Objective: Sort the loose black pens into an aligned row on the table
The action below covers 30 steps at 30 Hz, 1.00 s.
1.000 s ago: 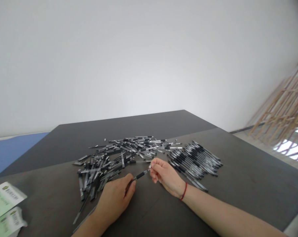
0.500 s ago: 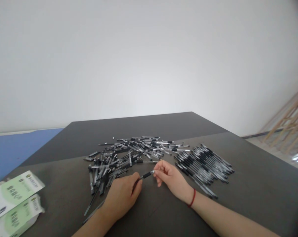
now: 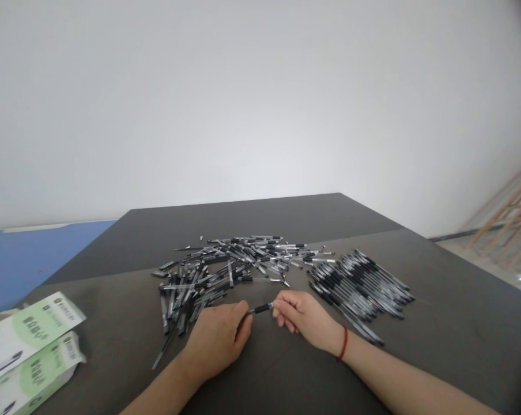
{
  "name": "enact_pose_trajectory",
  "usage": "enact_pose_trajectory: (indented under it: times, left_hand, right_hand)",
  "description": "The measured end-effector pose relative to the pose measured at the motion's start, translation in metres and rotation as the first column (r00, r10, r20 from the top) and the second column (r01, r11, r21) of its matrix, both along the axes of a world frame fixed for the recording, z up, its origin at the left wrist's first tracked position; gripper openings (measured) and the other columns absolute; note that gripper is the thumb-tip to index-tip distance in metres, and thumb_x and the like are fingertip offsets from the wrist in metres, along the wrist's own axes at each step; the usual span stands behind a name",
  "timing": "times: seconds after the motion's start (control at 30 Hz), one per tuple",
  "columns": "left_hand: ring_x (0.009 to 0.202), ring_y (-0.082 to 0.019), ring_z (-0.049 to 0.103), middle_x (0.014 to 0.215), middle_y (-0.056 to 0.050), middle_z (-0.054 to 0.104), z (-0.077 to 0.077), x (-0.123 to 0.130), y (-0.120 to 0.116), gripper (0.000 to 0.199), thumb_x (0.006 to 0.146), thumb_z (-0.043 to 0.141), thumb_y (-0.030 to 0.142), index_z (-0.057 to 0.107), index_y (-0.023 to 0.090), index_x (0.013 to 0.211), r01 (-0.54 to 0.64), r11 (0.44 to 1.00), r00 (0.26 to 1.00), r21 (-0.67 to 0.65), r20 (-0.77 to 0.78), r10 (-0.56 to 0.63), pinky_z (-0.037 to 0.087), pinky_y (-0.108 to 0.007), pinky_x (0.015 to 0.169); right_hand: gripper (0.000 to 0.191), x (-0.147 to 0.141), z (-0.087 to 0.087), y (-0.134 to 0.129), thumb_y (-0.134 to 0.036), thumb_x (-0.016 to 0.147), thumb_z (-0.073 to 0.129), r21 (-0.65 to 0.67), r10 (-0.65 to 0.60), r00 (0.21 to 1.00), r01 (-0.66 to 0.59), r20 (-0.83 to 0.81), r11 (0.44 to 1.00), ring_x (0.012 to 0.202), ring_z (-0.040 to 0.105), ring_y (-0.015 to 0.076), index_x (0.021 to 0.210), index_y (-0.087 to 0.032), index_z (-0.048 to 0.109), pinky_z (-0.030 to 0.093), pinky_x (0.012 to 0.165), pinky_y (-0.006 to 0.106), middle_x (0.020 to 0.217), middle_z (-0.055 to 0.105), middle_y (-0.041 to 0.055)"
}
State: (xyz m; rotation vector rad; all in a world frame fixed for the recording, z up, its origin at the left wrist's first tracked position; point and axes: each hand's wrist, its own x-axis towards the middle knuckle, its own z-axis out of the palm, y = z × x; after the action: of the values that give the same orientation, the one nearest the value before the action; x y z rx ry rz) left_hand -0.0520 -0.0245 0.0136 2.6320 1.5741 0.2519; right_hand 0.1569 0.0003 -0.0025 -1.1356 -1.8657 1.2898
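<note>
Between my hands, a pen (image 3: 263, 308) with a black grip is held slightly tilted above the table. My left hand (image 3: 219, 333) is closed round the pen's rear part. At the tip end, my right hand (image 3: 301, 316), with a red cord at the wrist, has its thumb and fingers pinched; they hide the tip. Behind my left hand lies a jumbled heap of pen parts (image 3: 191, 288), clear barrels and black grips in all directions. To the right of my right hand, a group of pens (image 3: 362, 285) lies side by side, roughly parallel.
Two green and white boxes (image 3: 36, 337) with pen pictures sit at the table's left edge. The dark table (image 3: 286, 380) runs back towards a white wall (image 3: 260, 104). A blue surface (image 3: 48, 251) is beyond the left edge, and a wooden frame (image 3: 511, 216) stands on the right.
My right fingers have closed further over the pen's tip end. The whole scene has shifted slightly as my head moved. A short piece now shows on the table near where my right fingers were.
</note>
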Motion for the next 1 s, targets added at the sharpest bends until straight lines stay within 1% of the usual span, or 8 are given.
enact_pose_trajectory:
  times: [0.1,0.13,0.23,0.3,0.37,0.5,0.7,1.0]
  left_hand:
    - [0.066,-0.017,0.059,0.072,-0.001,0.063,0.0,0.001,0.0,0.021,0.093,0.034,0.029,0.049,0.021,0.08,-0.018,1.0,1.0,0.003,-0.011,0.018,0.034,-0.027,0.058]
    - [0.066,-0.017,0.06,0.072,-0.001,0.063,0.001,0.001,0.0,0.021,0.093,0.034,0.029,0.049,0.021,0.08,-0.02,1.0,1.0,0.001,-0.014,0.02,0.034,-0.027,0.058]
    - [0.067,-0.017,0.06,0.073,-0.001,0.063,0.002,0.002,0.0,0.021,0.092,0.034,0.029,0.049,0.021,0.08,-0.007,1.0,1.0,-0.002,-0.018,0.007,0.035,-0.027,0.059]
    - [0.069,-0.017,0.06,0.074,-0.001,0.063,0.002,0.002,-0.001,0.021,0.092,0.034,0.029,0.049,0.021,0.081,0.014,1.0,1.0,0.0,-0.026,-0.014,0.035,-0.027,0.06]
    - [0.07,-0.018,0.06,0.075,-0.001,0.063,0.002,0.002,-0.001,0.021,0.093,0.034,0.029,0.049,0.021,0.081,0.029,1.0,0.999,0.006,-0.037,-0.029,0.035,-0.027,0.06]
    - [0.069,-0.017,0.06,0.075,-0.001,0.063,0.001,0.002,-0.001,0.022,0.093,0.033,0.029,0.049,0.021,0.08,0.009,1.0,0.999,0.011,-0.04,-0.008,0.035,-0.027,0.059]
    - [0.068,-0.017,0.06,0.074,0.0,0.063,0.001,0.002,-0.001,0.021,0.093,0.034,0.029,0.049,0.021,0.079,0.013,1.0,0.999,0.019,-0.039,-0.012,0.035,-0.027,0.059]
    - [0.069,-0.018,0.061,0.076,0.0,0.064,0.0,0.001,-0.001,0.023,0.093,0.033,0.028,0.05,0.021,0.08,0.047,0.999,0.997,0.023,-0.069,-0.045,0.037,-0.028,0.06]
  right_hand:
    - [0.01,0.003,0.005,-0.001,-0.027,0.083,0.056,0.142,-0.011,0.999,0.005,0.043,0.99,0.057,0.048,0.0092,0.085,-0.017,0.055,0.038,0.054,0.02,0.067,0.054,-0.0033]
    - [0.009,0.003,0.007,-0.001,-0.023,0.08,0.059,0.189,-0.017,0.998,0.004,0.065,0.982,0.061,0.049,0.0099,0.087,-0.018,0.056,0.038,0.057,0.02,0.068,0.053,-0.0036]
    - [0.002,0.005,0.011,-0.001,-0.017,0.08,0.058,0.278,-0.034,0.99,-0.006,0.137,0.96,0.063,0.047,0.0103,0.08,-0.018,0.056,0.036,0.059,0.021,0.067,0.05,-0.0037]
    - [0.008,0.005,0.011,-0.001,-0.016,0.082,0.056,0.33,-0.032,0.986,-0.025,0.166,0.944,0.064,0.047,0.0105,0.074,-0.018,0.055,0.035,0.059,0.021,0.068,0.051,-0.0032]
    - [0.007,0.004,0.011,-0.002,-0.015,0.081,0.057,0.371,-0.012,0.983,-0.058,0.185,0.927,0.067,0.049,0.0109,0.075,-0.018,0.055,0.036,0.062,0.021,0.071,0.053,-0.0027]
    - [0.011,0.004,0.011,-0.003,-0.015,0.078,0.061,0.383,-0.046,0.969,-0.052,0.242,0.922,0.066,0.05,0.011,0.087,-0.019,0.056,0.036,0.06,0.022,0.073,0.054,-0.0031]
    - [0.005,0.007,0.016,-0.003,-0.016,0.082,0.059,0.466,-0.069,0.965,-0.059,0.253,0.883,0.067,0.049,0.0113,0.079,-0.018,0.056,0.035,0.061,0.021,0.074,0.055,-0.0019]
    - [0.009,0.007,0.017,-0.003,-0.02,0.086,0.056,0.459,-0.032,0.96,-0.104,0.278,0.882,0.071,0.053,0.0115,0.077,-0.018,0.056,0.036,0.065,0.021,0.076,0.058,-0.0012]
